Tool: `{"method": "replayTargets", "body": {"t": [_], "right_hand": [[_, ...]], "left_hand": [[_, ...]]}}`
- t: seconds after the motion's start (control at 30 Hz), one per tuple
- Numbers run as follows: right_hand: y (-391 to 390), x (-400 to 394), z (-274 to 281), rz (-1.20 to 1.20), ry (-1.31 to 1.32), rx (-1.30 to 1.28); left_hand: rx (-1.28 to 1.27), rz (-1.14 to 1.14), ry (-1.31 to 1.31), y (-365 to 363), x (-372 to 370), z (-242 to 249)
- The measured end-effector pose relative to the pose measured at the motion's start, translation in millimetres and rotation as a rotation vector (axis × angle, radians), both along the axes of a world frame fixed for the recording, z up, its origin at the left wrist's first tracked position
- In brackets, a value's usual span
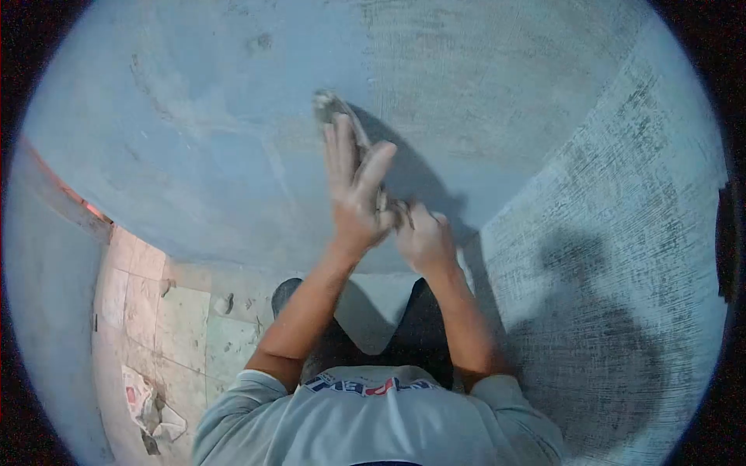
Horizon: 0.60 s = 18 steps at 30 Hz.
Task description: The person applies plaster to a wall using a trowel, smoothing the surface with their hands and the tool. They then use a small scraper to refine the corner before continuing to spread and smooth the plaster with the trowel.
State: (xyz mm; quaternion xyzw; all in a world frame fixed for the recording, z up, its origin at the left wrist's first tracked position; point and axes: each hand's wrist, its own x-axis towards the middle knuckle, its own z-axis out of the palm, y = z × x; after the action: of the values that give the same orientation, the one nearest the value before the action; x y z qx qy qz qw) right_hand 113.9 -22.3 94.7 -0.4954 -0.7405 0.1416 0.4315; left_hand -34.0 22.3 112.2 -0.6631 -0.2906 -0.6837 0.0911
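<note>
A plaster-caked trowel (332,109) lies flat against the grey plastered wall (233,140), its tip pointing up. My left hand (356,194) rests on the blade with its fingers stretched out flat, and it hides most of the blade. Just below and to the right, my right hand (423,237) is closed around the trowel's handle, which is hidden inside the fist. Both hands are smeared with grey plaster. Both forearms reach up from my light grey shirt (373,419) at the bottom of the view.
The wall is smooth on the left and rough and scratched on the right (622,194), where it turns a corner. Down at the left is a tiled floor (179,326) with plaster lumps and a crumpled bag (151,404). My dark trousers (423,334) stand close to the wall.
</note>
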Motion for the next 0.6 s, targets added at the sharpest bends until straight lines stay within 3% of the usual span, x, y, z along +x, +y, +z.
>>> {"method": "replayTargets", "body": {"t": [0.1,0.2,0.23,0.27,0.3,0.37,0.43,0.6], "right_hand": [[14.1,-42.4,5.2,0.101,-0.077,0.053],[12.0,-46.9,10.0,0.128,-0.067,0.052],[5.5,-34.3,7.2,0.125,-0.037,0.052],[1.2,-20.8,4.2,0.128,-0.011,0.055],[0.5,-2.0,-8.6,0.119,0.032,0.097],[-6.8,37.1,-33.3,0.079,0.078,0.129],[-11.8,57.8,-33.9,0.039,0.048,0.11],[-1.2,30.2,-17.0,0.039,-0.14,0.125]], "left_hand": [[0.075,0.025,-0.036,4.1,-53.4,3.6],[0.066,0.025,-0.006,-4.4,-62.1,3.4],[0.018,0.097,0.016,-9.0,-52.0,3.9],[-0.027,-0.035,-0.038,-12.4,-32.3,4.0],[-0.116,0.074,0.062,-13.9,-18.3,-1.2],[-0.132,0.023,0.22,-22.2,24.8,3.2],[-0.129,-0.001,0.216,-23.0,53.5,-0.8],[-0.037,0.001,0.01,-10.2,24.7,-8.9]]}}
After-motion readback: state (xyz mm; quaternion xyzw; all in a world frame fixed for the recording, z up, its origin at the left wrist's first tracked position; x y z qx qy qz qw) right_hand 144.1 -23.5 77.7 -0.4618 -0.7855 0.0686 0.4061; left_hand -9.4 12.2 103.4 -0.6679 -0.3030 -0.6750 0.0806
